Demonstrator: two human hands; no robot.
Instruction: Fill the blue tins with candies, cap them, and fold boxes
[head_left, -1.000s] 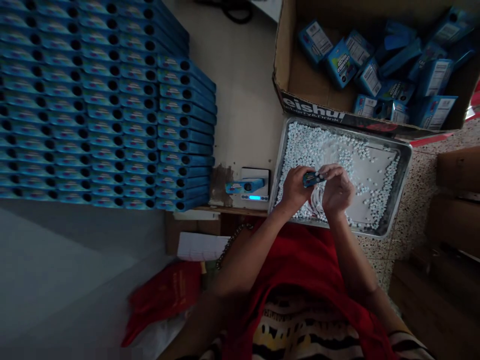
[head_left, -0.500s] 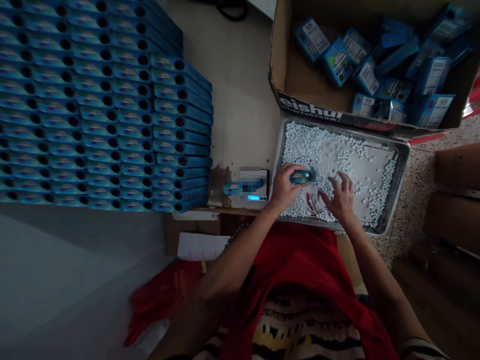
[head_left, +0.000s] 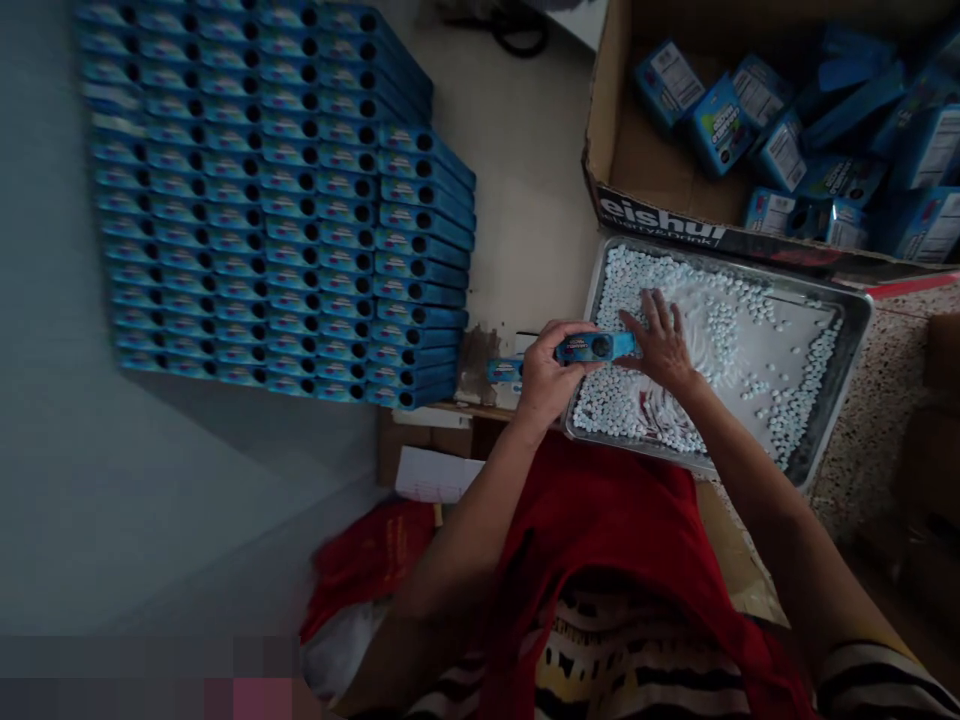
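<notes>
My left hand [head_left: 547,372] is closed round one end of a slim blue candy box [head_left: 596,347] and holds it level over the left edge of a metal tray [head_left: 840,395]. The tray is spread with several small white pellets [head_left: 712,310]. My right hand [head_left: 661,340] lies on the pellets just behind the box, fingers stretched out and spread. A second blue box [head_left: 504,370] rests on a small scale, mostly hidden behind my left hand.
A large block of stacked blue boxes [head_left: 270,200] fills the tabletop at the left. A cardboard carton [head_left: 660,200] holding loose blue packets [head_left: 780,140] stands behind the tray. A red bag [head_left: 367,565] and white paper [head_left: 431,475] lie below the table edge.
My right hand left the box's end, dropped to the pellets and slid up to the left, fingers spread. My left hand carried the box leftward, level. The camera view shifted.
</notes>
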